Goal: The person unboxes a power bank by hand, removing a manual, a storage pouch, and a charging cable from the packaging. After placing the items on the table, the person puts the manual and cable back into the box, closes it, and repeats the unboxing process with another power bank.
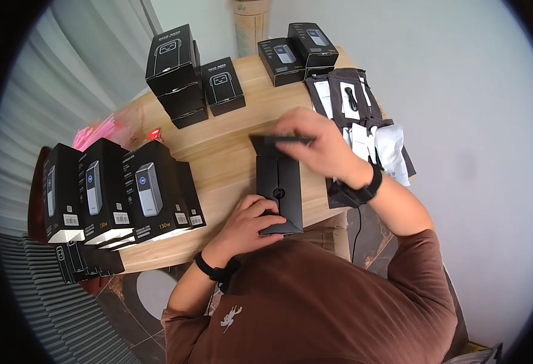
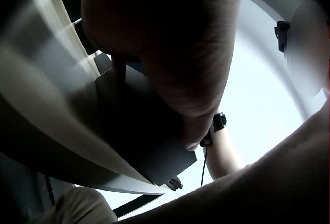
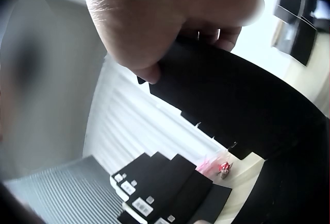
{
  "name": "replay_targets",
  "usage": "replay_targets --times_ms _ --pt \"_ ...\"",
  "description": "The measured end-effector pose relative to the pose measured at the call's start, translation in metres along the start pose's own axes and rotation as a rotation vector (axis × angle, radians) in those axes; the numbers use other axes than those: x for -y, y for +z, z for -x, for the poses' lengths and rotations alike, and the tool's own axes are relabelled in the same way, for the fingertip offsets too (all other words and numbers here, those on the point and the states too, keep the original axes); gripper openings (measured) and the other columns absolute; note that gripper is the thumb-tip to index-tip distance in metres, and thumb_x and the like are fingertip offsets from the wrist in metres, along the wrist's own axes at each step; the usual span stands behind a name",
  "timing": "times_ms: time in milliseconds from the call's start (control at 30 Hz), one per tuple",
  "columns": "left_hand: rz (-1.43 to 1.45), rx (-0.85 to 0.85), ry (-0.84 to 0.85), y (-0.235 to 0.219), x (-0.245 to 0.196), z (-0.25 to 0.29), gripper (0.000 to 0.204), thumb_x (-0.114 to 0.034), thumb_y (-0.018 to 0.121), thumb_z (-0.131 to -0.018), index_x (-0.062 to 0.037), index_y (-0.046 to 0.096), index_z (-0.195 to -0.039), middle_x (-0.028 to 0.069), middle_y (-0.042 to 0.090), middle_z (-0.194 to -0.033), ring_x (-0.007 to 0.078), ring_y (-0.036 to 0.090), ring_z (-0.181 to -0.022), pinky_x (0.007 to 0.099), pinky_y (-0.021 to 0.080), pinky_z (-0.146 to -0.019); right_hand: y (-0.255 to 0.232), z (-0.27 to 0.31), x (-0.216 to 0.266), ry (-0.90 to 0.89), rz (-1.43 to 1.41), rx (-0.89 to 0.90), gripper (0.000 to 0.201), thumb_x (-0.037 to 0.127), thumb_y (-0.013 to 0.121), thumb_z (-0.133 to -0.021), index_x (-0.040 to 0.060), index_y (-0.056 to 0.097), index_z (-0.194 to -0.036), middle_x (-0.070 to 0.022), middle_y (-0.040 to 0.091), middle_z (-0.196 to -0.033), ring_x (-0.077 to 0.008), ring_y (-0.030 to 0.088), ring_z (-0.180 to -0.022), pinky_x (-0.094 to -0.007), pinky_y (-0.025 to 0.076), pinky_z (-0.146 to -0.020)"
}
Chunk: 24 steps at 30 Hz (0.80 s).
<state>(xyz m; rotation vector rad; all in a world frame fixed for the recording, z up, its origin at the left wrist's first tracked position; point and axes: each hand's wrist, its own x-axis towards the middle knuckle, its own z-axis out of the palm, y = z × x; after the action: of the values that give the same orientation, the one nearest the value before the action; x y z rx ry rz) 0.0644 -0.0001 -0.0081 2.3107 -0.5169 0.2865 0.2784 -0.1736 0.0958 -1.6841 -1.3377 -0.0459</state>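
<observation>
A black box [image 1: 289, 200] lies at the table's front edge, its far end flap [image 1: 265, 144] raised. My left hand [image 1: 251, 225] rests over the near left part of the box with its fingers spread; the left wrist view shows that hand [image 2: 170, 44] dark against the box [image 2: 139, 126]. At the far end my right hand [image 1: 318, 142], slightly blurred, pinches the raised flap. In the right wrist view the thumb and fingers of my right hand [image 3: 170, 18] grip the edge of the black flap [image 3: 221, 90]. What is inside the box is hidden.
Printed black boxes [image 1: 151, 194] stand in a row at the left. More boxes [image 1: 172, 67] are stacked at the back left, others [image 1: 284, 57] at the back right. Dark pouches [image 1: 369, 100] with white packets lie along the right edge, near pink material [image 1: 106, 132] at far left.
</observation>
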Motion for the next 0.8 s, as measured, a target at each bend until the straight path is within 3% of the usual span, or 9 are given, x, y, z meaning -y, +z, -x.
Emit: replay_targets --times_ms 100,200,300,333,467,567,667,800 --pt "-0.071 -0.053 -0.018 0.002 0.000 -0.002 0.038 -0.028 0.090 -0.078 -0.0164 0.080 -0.113 0.0041 0.068 -0.129 0.0330 0.057 -0.125 0.0447 0.050 -0.106 0.002 0.034 0.032 -0.257 0.406 0.200 0.040 0.023 0.082 -0.084 0.0158 0.077 -0.122 -0.0053 0.071 -0.116 -0.0260 0.071 -0.098 -0.0370 0.057 -0.081" --pt "-0.127 -0.110 0.000 0.008 0.006 0.001 0.039 -0.024 0.090 -0.079 -0.0138 0.080 -0.116 0.0088 0.069 -0.138 0.0365 0.059 -0.130 0.0452 0.051 -0.109 0.016 0.085 0.043 -0.150 0.533 0.417 0.055 0.036 0.080 -0.081 0.0151 0.074 -0.131 -0.0077 0.070 -0.129 -0.0272 0.069 -0.094 -0.0389 0.058 -0.079" --pt "0.076 -0.154 -0.040 0.008 0.011 0.005 0.037 -0.018 0.091 -0.078 -0.0111 0.080 -0.113 0.0094 0.071 -0.136 0.0382 0.061 -0.128 0.0471 0.052 -0.109 0.030 0.105 0.031 -0.125 0.439 0.372 0.058 0.038 0.082 -0.081 0.0120 0.073 -0.132 -0.0110 0.068 -0.136 -0.0279 0.069 -0.094 -0.0387 0.058 -0.079" --pt "0.114 -0.177 -0.042 0.007 0.012 0.009 0.036 -0.011 0.091 -0.077 -0.0057 0.078 -0.111 0.0116 0.072 -0.133 0.0393 0.063 -0.127 0.0463 0.055 -0.106 0.034 0.109 0.029 -0.084 0.413 0.361 0.060 0.040 0.086 -0.082 0.0088 0.071 -0.132 -0.0131 0.066 -0.140 -0.0298 0.070 -0.097 -0.0397 0.059 -0.082" --pt "0.147 -0.252 -0.022 0.011 0.022 0.025 0.031 -0.007 0.092 -0.076 0.0010 0.071 -0.097 0.0152 0.071 -0.127 0.0382 0.065 -0.125 0.0446 0.057 -0.101 0.048 0.123 0.020 0.009 0.219 0.186 0.058 0.035 0.091 -0.082 0.0070 0.072 -0.129 -0.0146 0.065 -0.140 -0.0335 0.069 -0.103 -0.0422 0.059 -0.088" --pt "0.115 -0.328 -0.045 0.015 0.020 0.027 0.032 -0.007 0.092 -0.076 -0.0011 0.069 -0.098 0.0137 0.068 -0.124 0.0383 0.065 -0.123 0.0442 0.057 -0.098 0.059 0.129 0.012 -0.004 0.224 0.143 0.056 0.032 0.092 -0.080 0.0077 0.073 -0.127 -0.0145 0.066 -0.138 -0.0323 0.068 -0.099 -0.0412 0.058 -0.084" --pt "0.268 -0.435 -0.131 0.023 0.020 0.029 0.040 -0.007 0.094 -0.075 -0.0034 0.069 -0.106 0.0121 0.064 -0.120 0.0373 0.065 -0.116 0.0440 0.056 -0.095 0.057 0.132 0.012 -0.029 0.309 0.199 0.055 0.029 0.092 -0.080 0.0081 0.074 -0.127 -0.0138 0.066 -0.138 -0.0301 0.066 -0.095 -0.0399 0.058 -0.082" --pt "0.044 -0.358 -0.078 0.012 0.012 0.023 0.048 -0.008 0.095 -0.072 -0.0056 0.069 -0.113 0.0106 0.061 -0.115 0.0347 0.063 -0.106 0.0439 0.055 -0.091 0.056 0.131 0.009 -0.046 0.297 0.204 0.050 0.031 0.087 -0.084 0.0107 0.075 -0.127 -0.0091 0.065 -0.138 -0.0274 0.063 -0.096 -0.0384 0.059 -0.082"
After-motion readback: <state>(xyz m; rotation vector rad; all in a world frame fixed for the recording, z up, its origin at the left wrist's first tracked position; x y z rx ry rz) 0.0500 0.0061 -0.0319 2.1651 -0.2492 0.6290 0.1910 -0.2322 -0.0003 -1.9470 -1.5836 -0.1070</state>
